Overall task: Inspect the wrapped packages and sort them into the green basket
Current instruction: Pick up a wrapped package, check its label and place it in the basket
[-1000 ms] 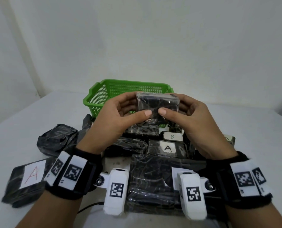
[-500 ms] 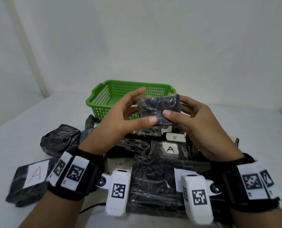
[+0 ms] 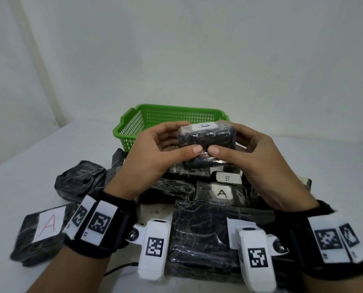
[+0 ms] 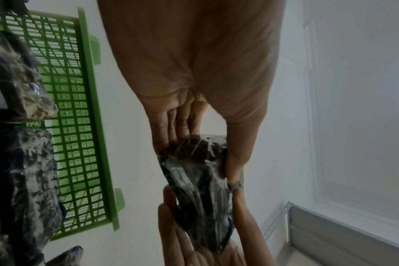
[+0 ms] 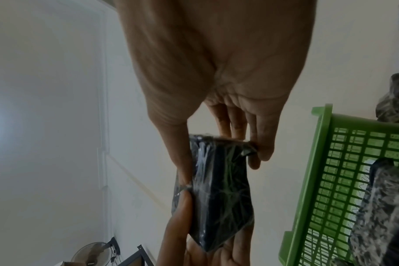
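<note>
**Sorting barely begun as first parcel gets its check**

Holding a small black wrapped package (image 3: 207, 138) at centre frame, the person's left hand (image 3: 155, 153) and right hand (image 3: 258, 157) each pinch one end of it, thumbs meeting on its near face and fingers curled behind. A white label on its top edge faces the camera, though its letter cannot be read. The green basket (image 3: 132, 125) waits just behind the hands, at mid-frame; what shows of its mesh floor looks bare, though the hands hide much of it. Below, a heap of wrapped parcels (image 3: 199, 231) covers the white table (image 3: 28, 166), some marked A or B. By that showing, nearly all the sorting remains.
</note>
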